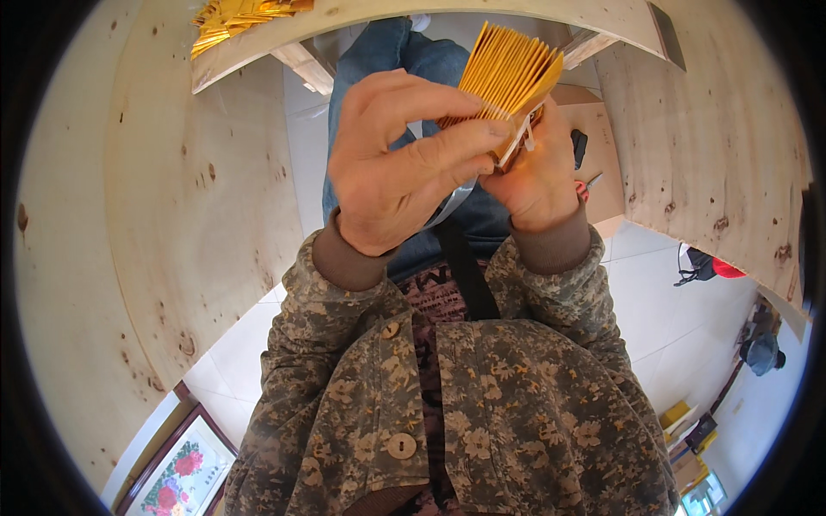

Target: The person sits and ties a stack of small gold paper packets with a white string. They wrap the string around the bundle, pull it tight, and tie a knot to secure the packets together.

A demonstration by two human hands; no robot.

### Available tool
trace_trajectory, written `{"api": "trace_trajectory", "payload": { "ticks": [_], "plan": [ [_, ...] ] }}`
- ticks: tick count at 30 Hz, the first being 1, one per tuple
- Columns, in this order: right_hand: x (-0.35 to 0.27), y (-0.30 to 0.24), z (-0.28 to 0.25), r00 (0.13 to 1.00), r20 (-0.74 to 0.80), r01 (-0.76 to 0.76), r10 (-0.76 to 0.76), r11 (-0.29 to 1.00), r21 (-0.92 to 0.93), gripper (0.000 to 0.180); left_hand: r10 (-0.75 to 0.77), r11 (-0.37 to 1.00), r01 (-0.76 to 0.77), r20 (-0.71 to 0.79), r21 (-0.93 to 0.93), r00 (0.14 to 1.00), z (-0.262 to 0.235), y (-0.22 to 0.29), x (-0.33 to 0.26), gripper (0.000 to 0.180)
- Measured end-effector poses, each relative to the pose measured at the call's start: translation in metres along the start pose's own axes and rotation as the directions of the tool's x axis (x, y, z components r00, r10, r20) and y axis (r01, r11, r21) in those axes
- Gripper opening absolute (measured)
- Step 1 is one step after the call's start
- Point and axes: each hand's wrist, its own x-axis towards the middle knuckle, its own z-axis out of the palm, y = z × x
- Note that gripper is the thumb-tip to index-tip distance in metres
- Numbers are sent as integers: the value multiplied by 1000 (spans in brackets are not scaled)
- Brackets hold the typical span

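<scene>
A fanned stack of golden-yellow folded paper pieces (pixel 509 73) stands between my two hands above my lap. My left hand (pixel 391 163) has its thumb and fingers closed around the stack's lower left side. Against its lower right side, my right hand (pixel 544 176) cups and supports it, its fingers partly hidden behind the papers. A narrow white strip (pixel 521 138) shows at the base of the stack. Below the left fingers hangs a clear, shiny band (pixel 452 205); where it leads cannot be made out.
More golden papers (pixel 241 17) lie on the wooden board (pixel 361 15) at the far left. Plywood panels flank me left (pixel 206 198) and right (pixel 701 138). Red-handled scissors (pixel 588 185) and a dark object (pixel 579 148) rest on cardboard (pixel 604 163) at right.
</scene>
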Motion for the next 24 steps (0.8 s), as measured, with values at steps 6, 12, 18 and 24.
{"api": "trace_trajectory", "payload": {
  "ticks": [6, 12, 18, 24],
  "plan": [
    [12, 2, -19, 955, 289, -122, 63, 974, 191, 61, 72, 996, -75, 56, 49, 996, -5, 3, 2, 29],
    [15, 3, -32, 860, 502, -309, 89, 875, 374, 57, 74, 992, -79, 44, 100, 996, -7, 8, 0, 28],
    [11, 3, -26, 918, 385, -239, 98, 911, 336, 52, 66, 989, -63, -16, 133, 998, -4, 8, -1, 27],
    [4, 6, -11, 995, 98, -40, 18, 975, 219, 46, 72, 990, -68, -29, 124, 997, -2, 3, -4, 25]
  ]
}}
